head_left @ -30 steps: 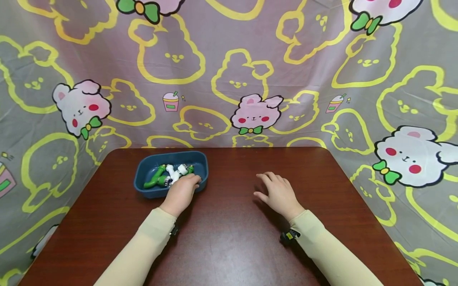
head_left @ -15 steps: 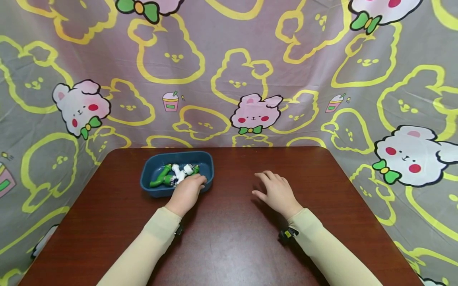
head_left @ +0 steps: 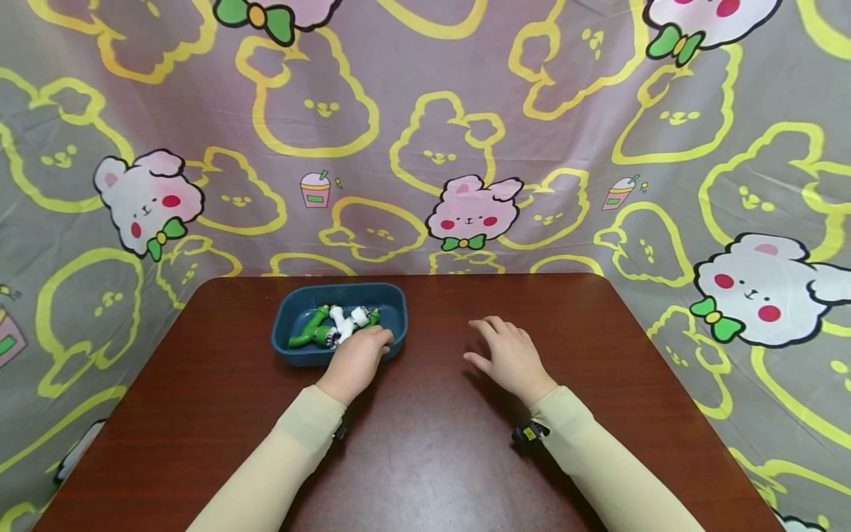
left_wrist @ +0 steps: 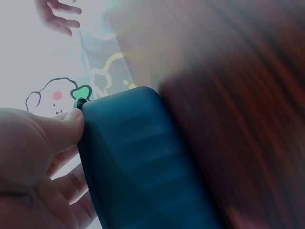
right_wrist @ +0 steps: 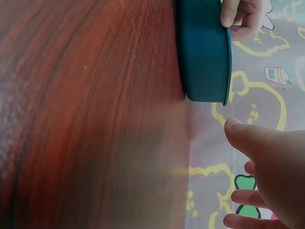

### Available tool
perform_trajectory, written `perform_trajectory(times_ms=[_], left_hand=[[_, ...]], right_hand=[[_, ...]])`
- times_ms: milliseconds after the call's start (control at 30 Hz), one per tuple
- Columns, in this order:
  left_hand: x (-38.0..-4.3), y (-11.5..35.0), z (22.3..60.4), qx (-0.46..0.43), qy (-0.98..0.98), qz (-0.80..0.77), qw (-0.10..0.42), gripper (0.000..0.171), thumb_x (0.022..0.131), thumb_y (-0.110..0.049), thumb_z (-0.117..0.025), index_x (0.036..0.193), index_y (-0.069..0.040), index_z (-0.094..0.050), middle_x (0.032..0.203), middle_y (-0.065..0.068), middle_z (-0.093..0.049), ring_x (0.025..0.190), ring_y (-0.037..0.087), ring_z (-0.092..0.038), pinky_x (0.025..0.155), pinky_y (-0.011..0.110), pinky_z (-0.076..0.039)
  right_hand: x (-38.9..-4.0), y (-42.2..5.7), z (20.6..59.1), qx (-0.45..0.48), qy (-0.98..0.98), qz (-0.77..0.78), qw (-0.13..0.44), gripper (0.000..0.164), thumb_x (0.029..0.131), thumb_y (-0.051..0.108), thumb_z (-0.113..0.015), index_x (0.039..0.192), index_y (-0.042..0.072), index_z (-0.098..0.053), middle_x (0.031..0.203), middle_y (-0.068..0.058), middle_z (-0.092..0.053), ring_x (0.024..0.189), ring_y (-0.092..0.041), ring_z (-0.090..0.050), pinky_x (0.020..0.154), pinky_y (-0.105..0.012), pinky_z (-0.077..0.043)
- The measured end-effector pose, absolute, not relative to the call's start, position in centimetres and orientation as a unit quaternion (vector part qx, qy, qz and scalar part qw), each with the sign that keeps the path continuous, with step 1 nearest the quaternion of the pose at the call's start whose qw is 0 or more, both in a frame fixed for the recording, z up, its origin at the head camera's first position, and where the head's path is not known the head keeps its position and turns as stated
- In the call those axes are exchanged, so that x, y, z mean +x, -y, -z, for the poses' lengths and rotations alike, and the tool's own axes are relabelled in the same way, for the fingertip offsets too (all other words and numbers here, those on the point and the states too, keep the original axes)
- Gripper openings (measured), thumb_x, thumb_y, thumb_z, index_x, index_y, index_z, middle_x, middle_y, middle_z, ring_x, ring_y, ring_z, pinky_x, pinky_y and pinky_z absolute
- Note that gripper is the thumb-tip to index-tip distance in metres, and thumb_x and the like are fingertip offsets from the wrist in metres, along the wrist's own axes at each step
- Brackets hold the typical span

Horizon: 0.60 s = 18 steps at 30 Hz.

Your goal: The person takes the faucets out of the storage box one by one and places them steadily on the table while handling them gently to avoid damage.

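A dark blue rectangular basin (head_left: 306, 359) with rounded corners stands at the back left of the table. My left hand (head_left: 355, 363) grips its near rim towards the right corner. In the left wrist view the thumb (left_wrist: 72, 125) presses the outer side while the fingers reach over inside. Inside the basin lie green branched pieces (head_left: 306, 334) resembling pipe fittings, and a white one (head_left: 341, 325) among them, partly hidden by the hand. My right hand (head_left: 512, 360) hovers over the table to the right of the basin, fingers spread and holding nothing.
The brown wooden table (head_left: 425, 451) has a glossy top. A grey curtain (head_left: 572, 214) with yellow outlines and rabbit faces hangs behind and along both sides. Each wrist carries a small black device, such as the right wrist camera (head_left: 530, 436).
The basin has slid to the right across the table, with my left hand keeping its grip on the rim. My right hand has shifted only slightly left.
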<state>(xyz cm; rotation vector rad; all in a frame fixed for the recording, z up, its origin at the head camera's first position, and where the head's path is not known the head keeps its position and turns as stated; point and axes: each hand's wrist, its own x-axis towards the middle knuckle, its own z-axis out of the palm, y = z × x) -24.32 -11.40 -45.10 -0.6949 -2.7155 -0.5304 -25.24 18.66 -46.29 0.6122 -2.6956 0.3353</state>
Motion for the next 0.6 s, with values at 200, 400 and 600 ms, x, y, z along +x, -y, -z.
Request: perform_trajectory(times_ms=[200,400,600], left_hand=[[-24.2,10.7,45.1,-0.244,0.942,0.184,0.137,0.01,0.094,-0.005,-0.073,0.103,-0.01,-0.073,0.095,0.006,-0.07,0.089,0.024,-0.071,0.078,0.038,-0.06],[-24.1,10.1,45.0,-0.253,0.938,0.189,0.141,0.009,0.094,-0.004,-0.073,0.102,-0.01,-0.073,0.093,0.005,-0.069,0.088,0.024,-0.07,0.077,0.038,-0.06],[-24.0,9.5,45.0,-0.26,0.938,0.184,0.138,0.008,0.095,-0.006,-0.072,0.102,-0.01,-0.073,0.094,0.004,-0.069,0.089,0.023,-0.07,0.077,0.036,-0.06]], right_hand=[[-25.1,-18.5,46.2,0.219,0.952,-0.119,0.179,0.063,0.087,0.044,-0.082,0.139,0.017,-0.061,0.127,-0.008,-0.065,0.114,-0.033,-0.066,0.094,-0.055,-0.053],[-24.9,-18.3,46.2,0.223,0.952,-0.115,0.177,0.063,0.088,0.047,-0.08,0.14,0.017,-0.061,0.128,-0.008,-0.065,0.114,-0.033,-0.066,0.094,-0.055,-0.053],[-25.0,-18.3,46.3,0.224,0.951,-0.115,0.178,0.062,0.088,0.045,-0.08,0.14,0.018,-0.061,0.127,-0.008,-0.065,0.113,-0.032,-0.066,0.094,-0.054,-0.053]])
